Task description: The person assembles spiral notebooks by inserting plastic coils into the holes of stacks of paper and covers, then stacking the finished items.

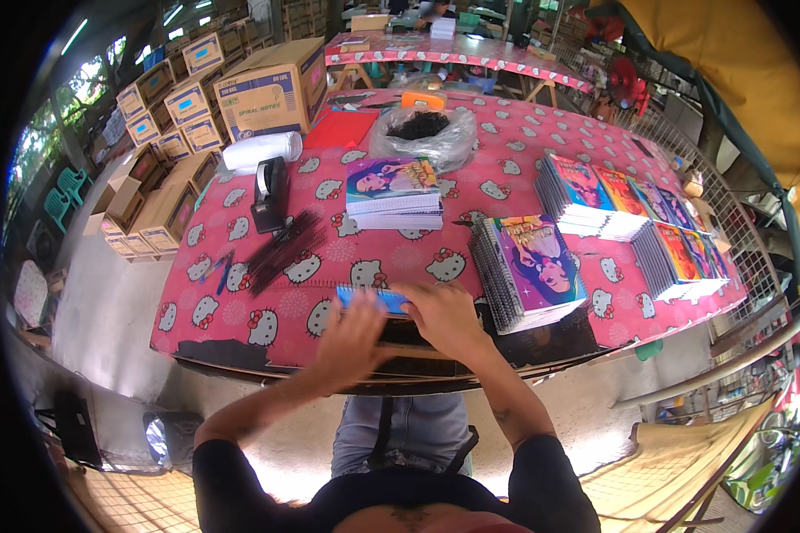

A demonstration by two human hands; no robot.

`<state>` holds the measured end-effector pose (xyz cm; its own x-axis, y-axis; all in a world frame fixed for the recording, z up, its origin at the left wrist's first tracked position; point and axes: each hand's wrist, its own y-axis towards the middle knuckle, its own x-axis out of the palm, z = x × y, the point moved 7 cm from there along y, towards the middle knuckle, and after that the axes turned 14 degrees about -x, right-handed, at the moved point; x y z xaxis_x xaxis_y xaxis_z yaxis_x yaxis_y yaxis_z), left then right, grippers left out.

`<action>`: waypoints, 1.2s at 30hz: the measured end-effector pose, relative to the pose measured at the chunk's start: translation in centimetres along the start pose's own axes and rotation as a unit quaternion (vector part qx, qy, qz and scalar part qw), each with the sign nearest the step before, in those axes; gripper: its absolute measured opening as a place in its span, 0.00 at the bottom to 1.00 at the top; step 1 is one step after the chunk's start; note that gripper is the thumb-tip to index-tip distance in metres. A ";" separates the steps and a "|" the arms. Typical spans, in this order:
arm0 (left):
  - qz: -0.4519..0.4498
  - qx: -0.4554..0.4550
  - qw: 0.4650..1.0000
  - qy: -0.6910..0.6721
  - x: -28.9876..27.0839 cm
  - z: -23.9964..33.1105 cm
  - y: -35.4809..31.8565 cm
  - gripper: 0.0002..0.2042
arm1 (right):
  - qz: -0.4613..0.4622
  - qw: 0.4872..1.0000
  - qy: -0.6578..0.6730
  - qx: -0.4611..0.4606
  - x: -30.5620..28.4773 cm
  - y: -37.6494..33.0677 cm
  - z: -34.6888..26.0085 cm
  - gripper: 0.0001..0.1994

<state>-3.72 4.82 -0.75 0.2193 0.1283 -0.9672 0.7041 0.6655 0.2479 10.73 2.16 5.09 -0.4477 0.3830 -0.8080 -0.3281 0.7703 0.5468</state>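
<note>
A blue-covered notebook [373, 299], with what looks like a wire coil along its far edge, lies low at the table's near edge. Over its right end, my right hand [442, 318] has its fingers bent and gripping it. My left hand [356, 333] is at its left and near side, its fingers smeared by motion. Close by on the right stands a stack of spiral notebooks [533, 266] with colourful covers. Beyond my hands sits a pile of loose notebook pages and covers [393, 204]. To the left lies a bunch of black binding coils [282, 250].
A tape dispenser [269, 195], white roll [262, 152], red sheet [340, 130] and plastic bag of black coils [449, 147] stand farther back. More notebook stacks [591, 200] fill the right. Cartons [271, 89] rise behind the pink-covered table [364, 253]; a person [436, 12] is at the far table.
</note>
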 end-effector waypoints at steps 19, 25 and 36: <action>0.166 0.007 0.982 0.092 -4.3 0.2 5.7 0.42 | 0.224 0.860 0.427 0.167 2.2 -6.2 5.4 0.27; 0.169 0.015 0.970 0.174 -3.9 2.7 3.9 0.41 | 0.229 0.879 0.378 0.177 4.0 -6.4 5.1 0.14; 0.129 0.113 0.976 0.137 -3.3 4.2 3.8 0.45 | 0.150 0.854 0.475 0.149 5.0 -6.8 5.3 0.14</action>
<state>1.07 3.84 3.63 0.2421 0.4824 -0.8418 0.7868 0.4101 0.4613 15.16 1.52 -3.85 -0.9938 0.1089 -0.0209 0.0836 0.8598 0.5037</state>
